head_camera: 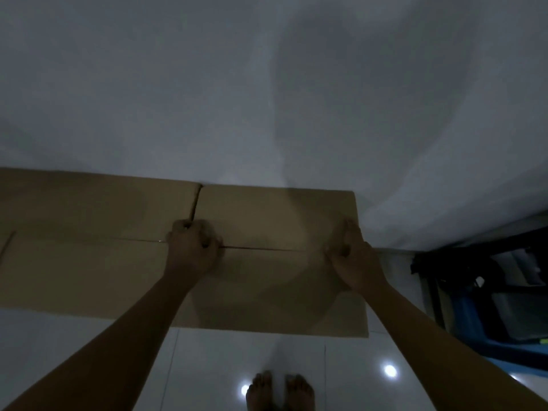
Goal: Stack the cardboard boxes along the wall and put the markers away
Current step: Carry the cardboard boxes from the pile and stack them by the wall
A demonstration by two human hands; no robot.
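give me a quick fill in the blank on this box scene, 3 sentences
1. Both hands, left hand and right hand, rest on a ____ box.
2. The box stands against the white ____.
3. The feet on the tiled floor are ____.

Missing words: cardboard; wall; bare

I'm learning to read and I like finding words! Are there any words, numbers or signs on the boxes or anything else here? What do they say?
No readable text anywhere in this view.
Right cardboard box, held by the left hand and right hand: plain brown, no print showing.
Left cardboard box: plain too.
White wall: bare.
Dark things beside the blue bin on the right: too dim and blurred to tell if anything is written there.
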